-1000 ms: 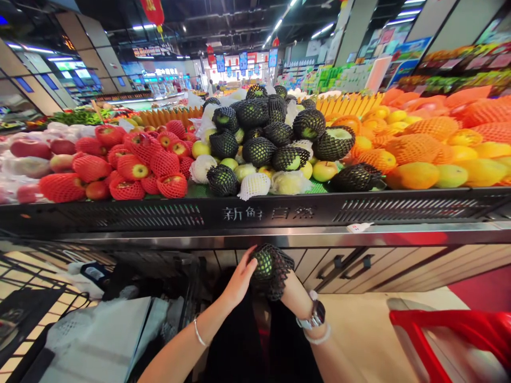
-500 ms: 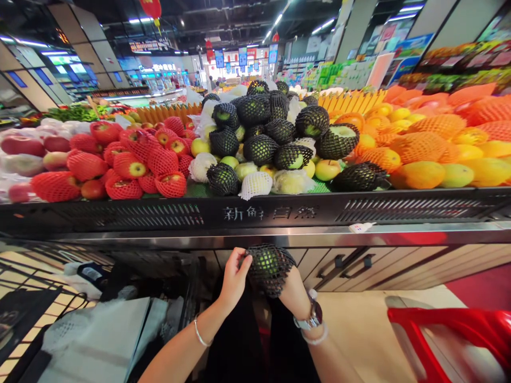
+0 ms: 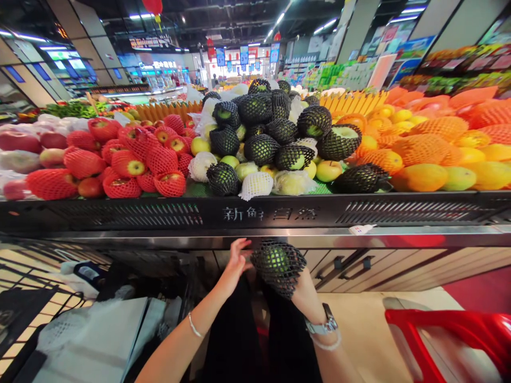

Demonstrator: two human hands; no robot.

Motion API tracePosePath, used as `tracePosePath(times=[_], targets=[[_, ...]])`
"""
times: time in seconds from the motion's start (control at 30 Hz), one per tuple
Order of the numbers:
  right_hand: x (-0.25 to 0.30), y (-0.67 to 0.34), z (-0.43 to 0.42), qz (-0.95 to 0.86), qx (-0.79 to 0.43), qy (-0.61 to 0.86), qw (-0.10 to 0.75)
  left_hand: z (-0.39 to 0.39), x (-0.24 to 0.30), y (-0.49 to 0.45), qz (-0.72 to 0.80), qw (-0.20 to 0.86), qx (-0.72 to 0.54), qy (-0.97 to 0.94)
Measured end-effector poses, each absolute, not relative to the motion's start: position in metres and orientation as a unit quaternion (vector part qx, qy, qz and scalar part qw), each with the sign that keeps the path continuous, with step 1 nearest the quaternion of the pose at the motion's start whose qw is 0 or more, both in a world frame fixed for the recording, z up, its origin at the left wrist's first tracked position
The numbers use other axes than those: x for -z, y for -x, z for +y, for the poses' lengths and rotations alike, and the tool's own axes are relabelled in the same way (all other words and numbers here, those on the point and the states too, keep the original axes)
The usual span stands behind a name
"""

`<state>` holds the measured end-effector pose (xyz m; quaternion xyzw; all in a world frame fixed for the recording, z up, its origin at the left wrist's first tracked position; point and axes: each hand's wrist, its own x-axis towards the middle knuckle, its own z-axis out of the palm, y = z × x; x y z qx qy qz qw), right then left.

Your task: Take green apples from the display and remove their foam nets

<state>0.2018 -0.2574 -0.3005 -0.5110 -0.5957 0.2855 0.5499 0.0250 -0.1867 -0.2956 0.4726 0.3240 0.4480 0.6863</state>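
Note:
A round green fruit in a black foam net (image 3: 277, 259) is held in front of the display's steel edge. My right hand (image 3: 304, 291) is closed on it from the right; the loose net covers most of the fingers, so their exact grip is hidden. Just left of the fruit, my left hand (image 3: 236, 264) is open with its fingers apart, the tips close to the net. Above, on the stand, lies a heap of similar black-netted fruit (image 3: 261, 149) mixed with pale green-yellow fruit (image 3: 246, 170).
Red-netted apples (image 3: 130, 163) lie left of the heap, yellow mangoes (image 3: 423, 175) to the right. A black guard (image 3: 211, 213) fronts the stand. At lower left is a wire cart (image 3: 27, 263) with bags; a red plastic stool (image 3: 443, 319) stands at lower right.
My left hand has come off the netted fruit and its fingers have spread. My right hand has shifted slightly right with the fruit, turning at the wrist.

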Motion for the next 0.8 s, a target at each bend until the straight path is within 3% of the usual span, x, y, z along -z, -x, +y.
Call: tracePosePath(times=[0.07,0.17,0.43,0.63,0.8], targets=[[0.297,-0.199,-0.257,-0.628,-0.271,0.512,0.520,-0.192,0.301,-0.027,0.273,0.808,-0.349,-0.388],[0.292,-0.192,-0.255,-0.671,-0.249,0.504,0.483,-0.198,0.305,-0.030,0.273,0.850,-0.291,-0.345],[0.283,-0.198,-0.273,-0.680,-0.196,0.551,0.442,-0.205,0.300,-0.037,0.336,0.801,-0.401,-0.291],[0.261,-0.215,-0.302,-0.603,-0.054,0.568,0.558,-0.196,0.309,-0.027,0.403,0.673,-0.502,-0.365],[0.261,-0.196,-0.278,-0.707,-0.097,0.553,0.430,-0.209,0.305,-0.031,0.381,0.638,-0.477,-0.469]])
